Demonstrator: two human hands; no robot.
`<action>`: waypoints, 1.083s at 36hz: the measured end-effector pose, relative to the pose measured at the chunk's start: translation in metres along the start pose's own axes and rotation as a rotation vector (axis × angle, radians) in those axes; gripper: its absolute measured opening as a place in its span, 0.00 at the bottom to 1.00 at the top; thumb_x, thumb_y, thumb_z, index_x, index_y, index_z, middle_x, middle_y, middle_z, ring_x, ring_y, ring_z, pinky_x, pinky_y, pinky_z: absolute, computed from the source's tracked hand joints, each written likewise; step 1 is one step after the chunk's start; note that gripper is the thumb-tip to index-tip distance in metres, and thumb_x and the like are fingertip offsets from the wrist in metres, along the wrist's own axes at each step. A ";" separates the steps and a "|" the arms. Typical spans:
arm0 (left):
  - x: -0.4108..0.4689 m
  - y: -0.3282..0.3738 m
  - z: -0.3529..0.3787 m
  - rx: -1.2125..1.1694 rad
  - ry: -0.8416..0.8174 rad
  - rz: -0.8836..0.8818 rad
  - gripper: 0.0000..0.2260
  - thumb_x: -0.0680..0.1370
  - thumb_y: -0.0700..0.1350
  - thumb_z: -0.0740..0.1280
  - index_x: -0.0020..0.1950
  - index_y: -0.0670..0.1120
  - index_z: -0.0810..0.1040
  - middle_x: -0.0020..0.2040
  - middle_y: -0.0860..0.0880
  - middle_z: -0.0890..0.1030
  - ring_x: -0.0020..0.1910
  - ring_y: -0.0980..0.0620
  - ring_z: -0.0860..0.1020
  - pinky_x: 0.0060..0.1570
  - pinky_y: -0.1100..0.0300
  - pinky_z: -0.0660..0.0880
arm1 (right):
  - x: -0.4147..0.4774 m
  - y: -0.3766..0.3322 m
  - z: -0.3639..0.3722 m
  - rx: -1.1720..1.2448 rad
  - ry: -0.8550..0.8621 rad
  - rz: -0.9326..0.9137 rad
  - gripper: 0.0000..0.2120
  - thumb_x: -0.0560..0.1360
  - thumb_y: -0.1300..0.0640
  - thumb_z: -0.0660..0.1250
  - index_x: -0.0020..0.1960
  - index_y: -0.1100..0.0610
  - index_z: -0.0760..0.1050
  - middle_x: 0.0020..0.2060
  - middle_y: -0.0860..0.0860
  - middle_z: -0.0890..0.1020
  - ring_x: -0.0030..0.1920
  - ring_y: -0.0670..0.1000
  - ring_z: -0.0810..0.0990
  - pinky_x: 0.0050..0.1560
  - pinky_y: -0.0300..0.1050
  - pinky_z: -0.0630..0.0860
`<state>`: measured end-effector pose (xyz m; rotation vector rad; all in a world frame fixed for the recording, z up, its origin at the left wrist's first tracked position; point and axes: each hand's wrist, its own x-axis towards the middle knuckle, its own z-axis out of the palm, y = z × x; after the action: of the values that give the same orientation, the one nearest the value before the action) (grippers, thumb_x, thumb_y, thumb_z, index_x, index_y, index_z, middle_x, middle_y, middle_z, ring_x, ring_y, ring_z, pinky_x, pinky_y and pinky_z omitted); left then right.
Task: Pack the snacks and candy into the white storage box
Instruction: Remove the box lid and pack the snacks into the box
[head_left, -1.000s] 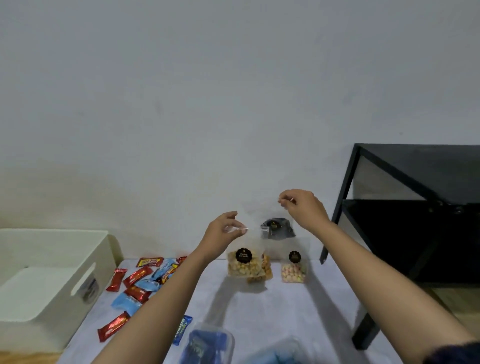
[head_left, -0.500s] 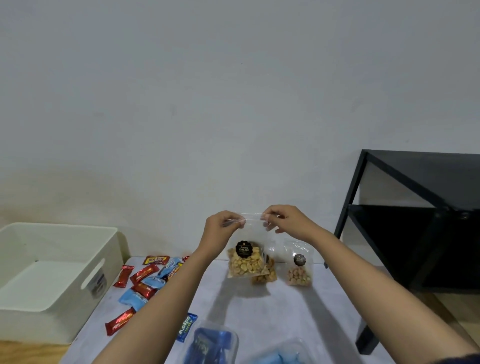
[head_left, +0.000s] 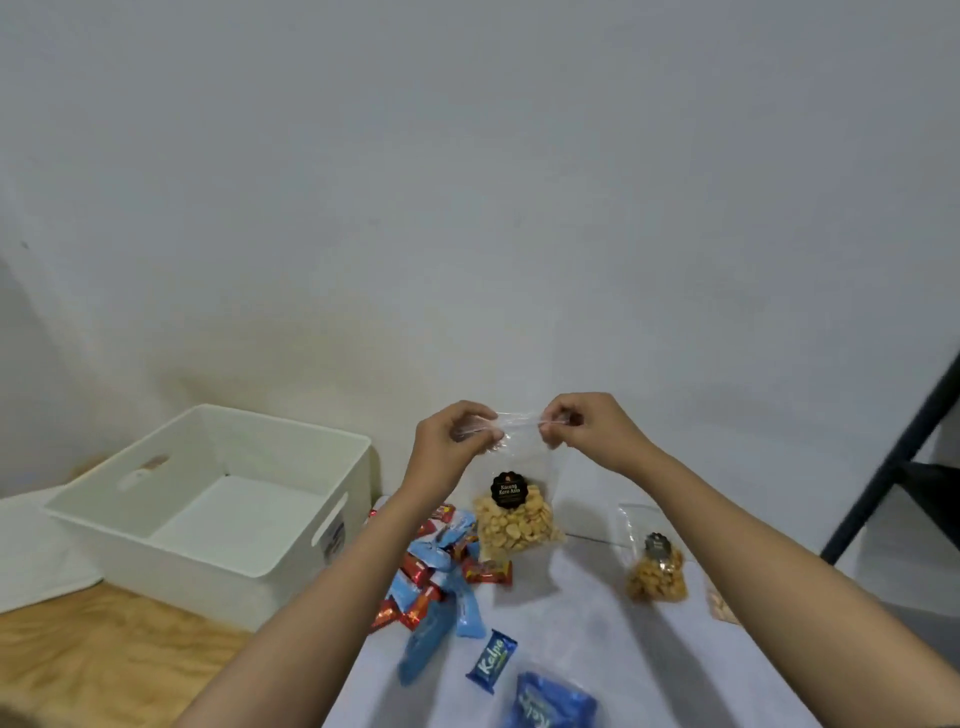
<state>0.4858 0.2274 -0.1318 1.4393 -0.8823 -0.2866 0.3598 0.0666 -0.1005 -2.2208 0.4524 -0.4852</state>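
1. Pinching the top edge of a clear snack bag (head_left: 514, 519), the left grip (head_left: 449, 441) has its fingers and thumb curled on the bag's left corner.
2. The right grip (head_left: 587, 434) pinches the same top edge at its right corner, and the plastic is stretched flat between the two grips.
3. The snack bag hangs upright below the grips. Its lower half is filled with pale round snacks and it carries a round black label. Whether its bottom touches the table (head_left: 571, 623) cannot be told.
4. The white storage box (head_left: 182, 577) stands below and well to the left of the left grip, beside the table's left edge on a wood-coloured surface, with its top open.
5. A pile of red and blue candy wrappers (head_left: 436, 571) lies on the table below the left grip, between the box and the held bag.
6. A blue bar marked Kalpa (head_left: 491, 660) lies lower still, toward the person, with a blue pack (head_left: 553, 701) just beside it at the bottom edge.
7. A smaller bag of brown snacks (head_left: 657, 571) stands on the table below and to the right of the right grip, apart from the held bag.
8. A black frame (head_left: 893, 457) stands far to the right of the right grip.
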 end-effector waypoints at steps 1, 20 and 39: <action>0.004 -0.001 -0.014 0.007 0.019 0.009 0.08 0.70 0.36 0.73 0.44 0.47 0.80 0.38 0.43 0.82 0.38 0.50 0.82 0.41 0.61 0.79 | 0.010 -0.010 0.010 0.001 -0.002 -0.014 0.02 0.72 0.62 0.69 0.40 0.58 0.80 0.33 0.51 0.83 0.37 0.48 0.81 0.43 0.44 0.76; 0.115 -0.070 -0.333 0.092 -0.170 -0.123 0.08 0.72 0.37 0.71 0.41 0.50 0.83 0.36 0.49 0.83 0.40 0.50 0.82 0.43 0.62 0.78 | 0.185 -0.137 0.238 0.058 -0.075 -0.026 0.07 0.75 0.64 0.65 0.44 0.55 0.80 0.34 0.51 0.83 0.35 0.42 0.80 0.40 0.37 0.77; 0.100 -0.225 -0.339 0.083 -0.346 -0.435 0.05 0.70 0.34 0.72 0.42 0.43 0.82 0.35 0.45 0.82 0.34 0.55 0.81 0.38 0.67 0.75 | 0.180 -0.051 0.341 -0.476 -0.267 0.190 0.07 0.73 0.63 0.63 0.38 0.55 0.76 0.37 0.51 0.79 0.38 0.49 0.77 0.41 0.45 0.75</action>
<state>0.8530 0.3738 -0.2691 1.6824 -0.8543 -0.8542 0.6870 0.2306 -0.2331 -2.6123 0.6804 0.0302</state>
